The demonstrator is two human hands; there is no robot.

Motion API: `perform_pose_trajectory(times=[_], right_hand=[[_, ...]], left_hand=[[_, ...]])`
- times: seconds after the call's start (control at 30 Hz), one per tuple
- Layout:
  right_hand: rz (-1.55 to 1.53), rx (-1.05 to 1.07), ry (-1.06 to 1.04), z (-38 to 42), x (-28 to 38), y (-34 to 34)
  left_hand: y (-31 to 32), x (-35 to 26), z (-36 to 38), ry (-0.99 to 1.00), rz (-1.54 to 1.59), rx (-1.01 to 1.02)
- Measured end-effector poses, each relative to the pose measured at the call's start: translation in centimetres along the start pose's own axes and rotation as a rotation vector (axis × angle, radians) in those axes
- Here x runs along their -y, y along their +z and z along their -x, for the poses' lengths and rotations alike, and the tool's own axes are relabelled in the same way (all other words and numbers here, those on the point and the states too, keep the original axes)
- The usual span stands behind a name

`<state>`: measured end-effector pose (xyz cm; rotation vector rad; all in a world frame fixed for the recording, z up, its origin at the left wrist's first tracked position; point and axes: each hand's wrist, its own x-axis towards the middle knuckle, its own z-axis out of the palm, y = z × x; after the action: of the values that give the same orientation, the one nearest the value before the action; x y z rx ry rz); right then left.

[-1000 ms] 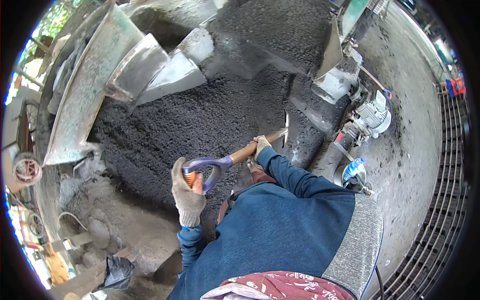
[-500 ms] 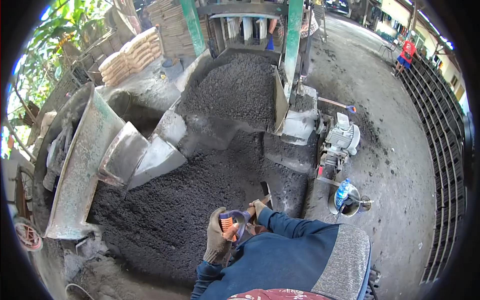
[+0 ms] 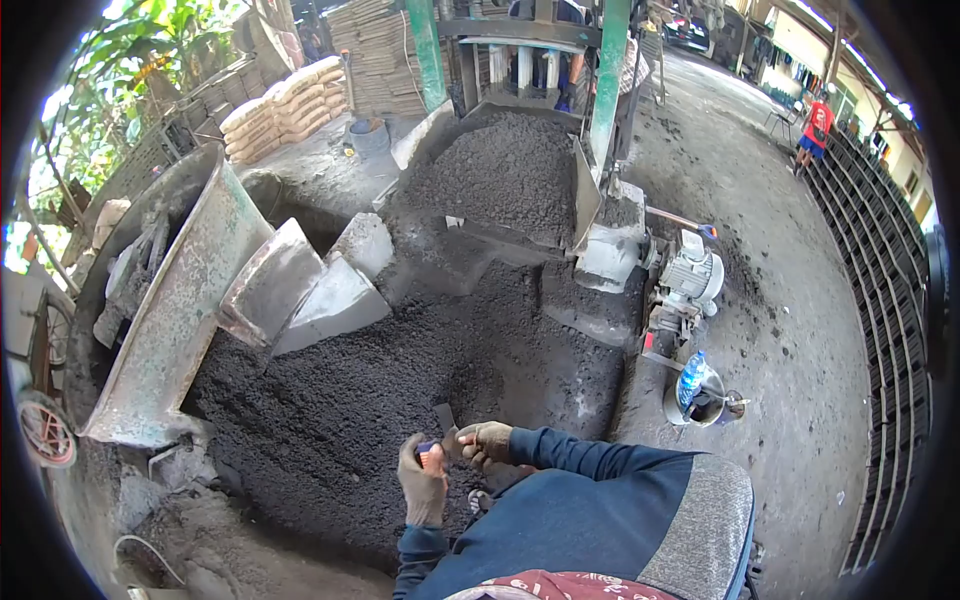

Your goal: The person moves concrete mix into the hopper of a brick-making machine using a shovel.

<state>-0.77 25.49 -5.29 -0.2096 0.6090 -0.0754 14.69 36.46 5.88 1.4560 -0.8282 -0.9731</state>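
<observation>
My left hand (image 3: 422, 492), in a worn glove, is closed on the purple and orange grip of a shovel (image 3: 431, 457). Just right of it, my gloved right hand (image 3: 487, 443) wraps around the shovel's shaft. Beyond the hands, a small grey piece that looks like the blade shows over the heap of dark, damp mix (image 3: 350, 420); most of the shovel is hidden by the hands or foreshortened.
Ahead stands a hopper filled with dark mix (image 3: 490, 175) under green posts. A round mixer drum (image 3: 180, 310) is at left. An electric motor (image 3: 692, 275) and a bucket with a water bottle (image 3: 691, 380) lie right. A person in red (image 3: 818, 122) stands far back.
My right hand has moved left and down, close to my left hand. The shovel has turned, its blade swinging left over the heap. The view has shifted slightly.
</observation>
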Motion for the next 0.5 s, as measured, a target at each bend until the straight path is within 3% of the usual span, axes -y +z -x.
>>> perform_pose_trajectory(times=[0.07, 0.17, 0.2, 0.3, 0.33, 0.37, 0.43, 0.47, 0.5], right_hand=[[0.124, -0.096, -0.145, -0.1, -1.1, 2.8], [0.564, -0.052, -0.307, 1.6, -1.8, 7.2], [0.621, 0.011, -0.364, 1.2, -2.2, 7.6], [0.979, -0.112, -0.803, -0.8, -3.5, 9.3], [1.132, -0.278, -0.801, -0.2, -3.4, 10.2], [1.199, -0.353, -0.869, -0.4, -3.4, 10.3], [1.329, -0.504, -1.001, -0.7, -3.5, 10.3], [1.255, -0.52, -0.784, 1.0, -3.0, 12.1], [1.288, -0.568, -0.718, 1.3, -2.7, 12.3]], left_hand=[[-2.3, 1.7, 0.4, 0.015, 0.004, -0.05], [-4.2, 1.7, 0.9, -0.012, -0.012, -0.08], [-5.5, 5.6, -0.5, 0.038, -0.107, -0.093], [-5.3, 3.1, -1.9, 0.05, -0.209, -0.084], [-5.2, 4.2, -2.8, 0.056, -0.144, -0.07], [-4.6, 2.8, -2.7, -0.014, -0.075, -0.036], [-3.9, 4.5, -3.5, 0.037, 0.02, -0.019], [-3.7, 5.3, -3.7, 0.088, 0.062, -0.02], [-3.9, 6.1, -3.6, 0.088, 0.007, -0.042]])
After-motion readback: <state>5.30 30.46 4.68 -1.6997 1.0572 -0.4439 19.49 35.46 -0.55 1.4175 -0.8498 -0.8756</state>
